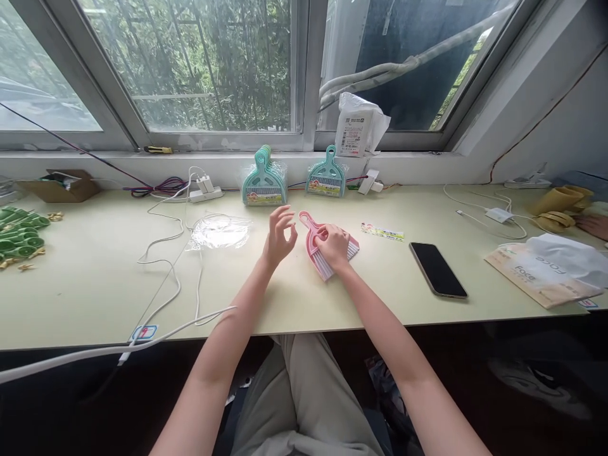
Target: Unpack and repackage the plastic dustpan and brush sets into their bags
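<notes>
A pink mini dustpan (311,244) with a matching pink brush (353,247) lies on the table in front of me. My right hand (334,246) is closed over the set, its fingers gripping the middle and hiding part of it. White bristles (325,265) show below the fingers. Just left of the dustpan's handle, my left hand (280,234) is raised with fingers curved and apart, holding nothing I can see. A printed label strip (382,232) lies to the right of my right hand. Clear plastic bags (221,232) are spread left of my left hand.
Bagged green dustpan sets (264,180) and another green set (326,174) stand at the back. A phone (437,270) and a tissue pack (546,269) lie right. White cables (175,266) cross the left side. Green parts (21,233) are piled far left. Someone's hand (593,223) shows far right.
</notes>
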A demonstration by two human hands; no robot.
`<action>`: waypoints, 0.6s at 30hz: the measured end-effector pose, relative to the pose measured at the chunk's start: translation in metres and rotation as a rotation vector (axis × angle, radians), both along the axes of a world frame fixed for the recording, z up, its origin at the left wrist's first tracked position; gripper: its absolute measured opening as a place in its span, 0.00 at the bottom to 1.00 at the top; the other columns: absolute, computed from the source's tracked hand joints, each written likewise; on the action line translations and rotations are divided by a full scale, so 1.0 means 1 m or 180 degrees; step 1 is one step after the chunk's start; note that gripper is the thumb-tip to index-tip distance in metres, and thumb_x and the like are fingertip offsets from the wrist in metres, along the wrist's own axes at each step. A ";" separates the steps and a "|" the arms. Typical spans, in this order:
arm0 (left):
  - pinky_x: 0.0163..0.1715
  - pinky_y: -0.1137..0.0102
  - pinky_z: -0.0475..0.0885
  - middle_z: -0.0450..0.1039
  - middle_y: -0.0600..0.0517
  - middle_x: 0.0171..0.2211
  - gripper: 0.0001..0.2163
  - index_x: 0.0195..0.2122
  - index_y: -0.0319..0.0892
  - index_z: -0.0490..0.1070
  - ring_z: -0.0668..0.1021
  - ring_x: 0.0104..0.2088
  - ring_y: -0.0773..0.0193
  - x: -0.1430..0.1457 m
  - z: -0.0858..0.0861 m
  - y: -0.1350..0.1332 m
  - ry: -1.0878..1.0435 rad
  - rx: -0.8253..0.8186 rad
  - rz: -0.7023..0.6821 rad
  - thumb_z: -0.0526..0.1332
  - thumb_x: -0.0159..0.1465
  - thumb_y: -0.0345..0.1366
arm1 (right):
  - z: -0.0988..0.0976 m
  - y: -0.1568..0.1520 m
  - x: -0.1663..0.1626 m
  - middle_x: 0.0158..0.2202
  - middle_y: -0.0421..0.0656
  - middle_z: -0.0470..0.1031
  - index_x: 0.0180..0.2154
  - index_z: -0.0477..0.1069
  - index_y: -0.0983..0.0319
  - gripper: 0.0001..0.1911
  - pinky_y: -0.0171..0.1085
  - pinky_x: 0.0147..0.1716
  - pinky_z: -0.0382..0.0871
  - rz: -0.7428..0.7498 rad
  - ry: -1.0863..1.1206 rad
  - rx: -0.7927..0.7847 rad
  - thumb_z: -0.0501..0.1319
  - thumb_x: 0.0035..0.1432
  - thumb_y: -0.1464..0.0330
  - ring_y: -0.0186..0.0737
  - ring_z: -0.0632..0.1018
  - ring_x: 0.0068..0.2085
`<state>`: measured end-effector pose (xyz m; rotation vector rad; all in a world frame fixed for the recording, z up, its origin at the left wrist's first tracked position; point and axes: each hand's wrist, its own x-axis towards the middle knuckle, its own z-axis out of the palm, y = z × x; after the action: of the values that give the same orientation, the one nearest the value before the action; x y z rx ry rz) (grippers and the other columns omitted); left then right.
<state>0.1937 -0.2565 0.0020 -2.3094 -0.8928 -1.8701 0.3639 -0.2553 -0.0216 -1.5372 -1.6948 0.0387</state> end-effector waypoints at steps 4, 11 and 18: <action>0.41 0.64 0.77 0.53 0.46 0.57 0.22 0.53 0.55 0.50 0.72 0.52 0.61 0.012 0.000 -0.010 0.0136 0.0510 -0.0104 0.55 0.62 0.26 | 0.000 -0.001 0.000 0.37 0.43 0.76 0.31 0.69 0.59 0.04 0.43 0.44 0.54 -0.0008 0.0008 0.0025 0.56 0.52 0.70 0.45 0.73 0.42; 0.37 0.68 0.79 0.53 0.47 0.57 0.21 0.54 0.56 0.51 0.73 0.49 0.63 0.012 -0.001 -0.009 -0.0002 0.0444 -0.0176 0.56 0.64 0.30 | -0.001 0.000 0.000 0.36 0.42 0.76 0.32 0.69 0.59 0.05 0.43 0.43 0.54 0.0013 0.0004 0.0046 0.55 0.52 0.70 0.45 0.73 0.41; 0.35 0.71 0.79 0.55 0.47 0.54 0.17 0.52 0.52 0.55 0.73 0.47 0.65 0.010 -0.005 -0.006 0.0087 0.0141 -0.0040 0.57 0.64 0.34 | 0.001 -0.002 -0.001 0.37 0.44 0.76 0.32 0.69 0.59 0.05 0.43 0.43 0.54 0.0021 -0.0024 0.0023 0.55 0.52 0.70 0.45 0.73 0.42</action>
<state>0.2038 -0.2622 -0.0031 -2.3143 -0.8273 -1.8391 0.3631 -0.2569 -0.0209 -1.5282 -1.7042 0.0302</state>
